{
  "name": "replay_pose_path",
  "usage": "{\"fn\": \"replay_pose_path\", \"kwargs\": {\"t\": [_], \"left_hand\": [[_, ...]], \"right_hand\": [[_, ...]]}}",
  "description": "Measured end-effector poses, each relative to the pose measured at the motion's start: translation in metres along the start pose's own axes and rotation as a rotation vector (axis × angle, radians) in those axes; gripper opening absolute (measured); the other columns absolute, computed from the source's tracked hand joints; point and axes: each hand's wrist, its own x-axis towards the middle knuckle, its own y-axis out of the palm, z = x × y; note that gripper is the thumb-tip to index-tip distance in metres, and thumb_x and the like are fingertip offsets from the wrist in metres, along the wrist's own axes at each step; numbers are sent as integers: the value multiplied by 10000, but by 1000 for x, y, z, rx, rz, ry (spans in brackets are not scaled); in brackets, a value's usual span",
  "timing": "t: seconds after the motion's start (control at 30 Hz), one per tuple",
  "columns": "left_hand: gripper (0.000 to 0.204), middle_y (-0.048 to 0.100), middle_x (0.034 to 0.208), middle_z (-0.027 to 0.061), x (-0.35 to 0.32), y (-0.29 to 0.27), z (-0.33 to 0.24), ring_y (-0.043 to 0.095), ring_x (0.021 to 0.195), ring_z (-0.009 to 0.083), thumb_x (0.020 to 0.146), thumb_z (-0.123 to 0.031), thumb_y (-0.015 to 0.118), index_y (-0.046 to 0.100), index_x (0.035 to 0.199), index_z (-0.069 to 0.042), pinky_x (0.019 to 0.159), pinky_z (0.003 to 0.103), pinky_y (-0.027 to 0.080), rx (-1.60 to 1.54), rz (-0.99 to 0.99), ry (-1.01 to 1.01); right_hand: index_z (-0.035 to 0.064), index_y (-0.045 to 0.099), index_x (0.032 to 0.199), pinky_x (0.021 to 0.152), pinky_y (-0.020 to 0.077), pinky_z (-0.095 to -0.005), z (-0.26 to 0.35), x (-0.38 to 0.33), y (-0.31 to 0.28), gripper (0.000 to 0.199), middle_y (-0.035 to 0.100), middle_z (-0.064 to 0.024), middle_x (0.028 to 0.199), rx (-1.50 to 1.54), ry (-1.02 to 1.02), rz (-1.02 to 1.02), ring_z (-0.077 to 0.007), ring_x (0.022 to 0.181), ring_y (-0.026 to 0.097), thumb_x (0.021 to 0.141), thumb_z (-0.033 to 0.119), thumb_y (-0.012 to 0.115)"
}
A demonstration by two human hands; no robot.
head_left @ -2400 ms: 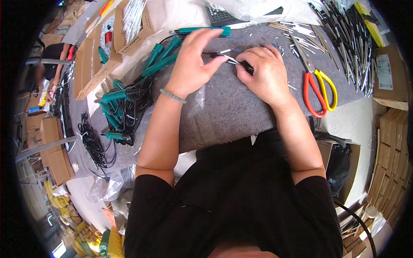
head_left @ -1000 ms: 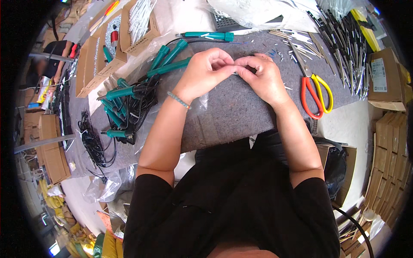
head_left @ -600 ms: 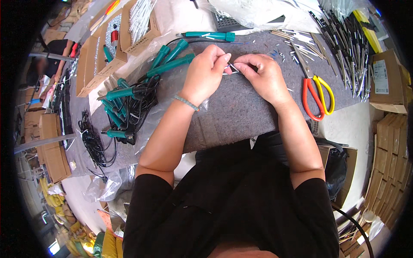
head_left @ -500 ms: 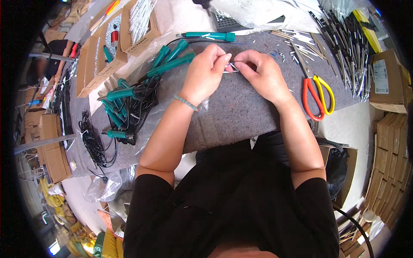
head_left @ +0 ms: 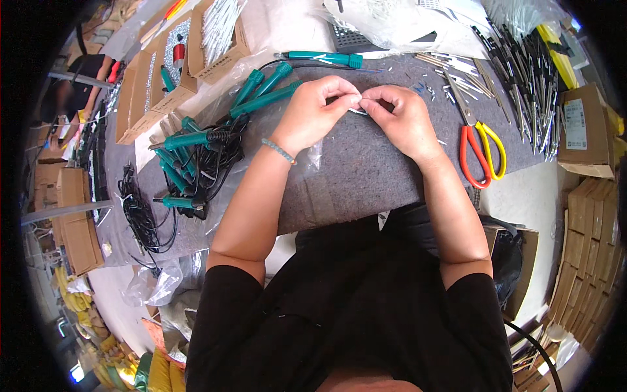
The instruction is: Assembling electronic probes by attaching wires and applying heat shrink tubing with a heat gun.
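Observation:
Over the grey felt mat (head_left: 366, 176), my left hand (head_left: 317, 111) and my right hand (head_left: 403, 124) meet tip to tip, both pinching. What the fingertips hold is too small to make out; a thin white piece shows just below them. Left of my left hand lie teal soldering-iron handles (head_left: 268, 99), with more in a heap of black cords (head_left: 215, 160). Another teal handle (head_left: 324, 59) with a cord rests beyond the hands. Scissors (head_left: 463, 157) with one red and one yellow grip lie to the right of my right hand.
Open cartons (head_left: 157, 114) of small metal parts and white sticks stand at the far left. Metal rods (head_left: 522, 91) are heaped at the far right, beside a cardboard box (head_left: 584, 134). Thin tubes (head_left: 457, 68) lie scattered behind the scissors. Another person (head_left: 81, 95) is at the left.
My hands have come closer together, fingertips now touching, and sit slightly lower in the picture. The small piece between them is more hidden. The view has shifted slightly.

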Motion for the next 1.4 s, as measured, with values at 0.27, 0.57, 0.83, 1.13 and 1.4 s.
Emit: {"fn": "replay_pose_path", "kwargs": {"t": [0.27,0.57,0.83,1.13,1.4], "left_hand": [[42,631,836,18,4,4,10,584,780,74,881,-24,621,608,904,9,728,227,473,60,-74,-54],[42,619,835,17,2,6,11,581,792,79,882,-18,614,597,912,6,726,226,468,52,-73,-1],[60,651,796,73,3,8,15,606,723,122,859,-53,626,605,887,-4,636,259,470,252,-192,177],[66,634,797,28,2,14,18,578,731,87,870,-58,629,599,902,-8,638,247,462,-42,-120,122],[40,620,807,26,1,16,21,573,734,84,878,-36,615,593,899,-9,671,235,469,52,-184,69]], "right_hand": [[63,694,889,770,507,-378,-2,1,-3,127,686,-124,839,30,25,103,-308,794,664,814,153,646],[46,686,944,785,510,-367,-13,4,-4,188,686,-156,876,141,83,178,-304,853,670,852,203,638],[80,671,792,762,486,-398,4,0,5,126,672,-80,727,-189,-23,17,-286,726,654,776,205,683],[115,615,764,773,464,-412,3,0,21,92,622,-56,642,-463,-256,-238,-261,653,632,726,174,674],[113,671,817,829,447,-358,4,-4,8,72,685,-58,803,-222,-65,-40,-230,755,648,753,147,668]]}}
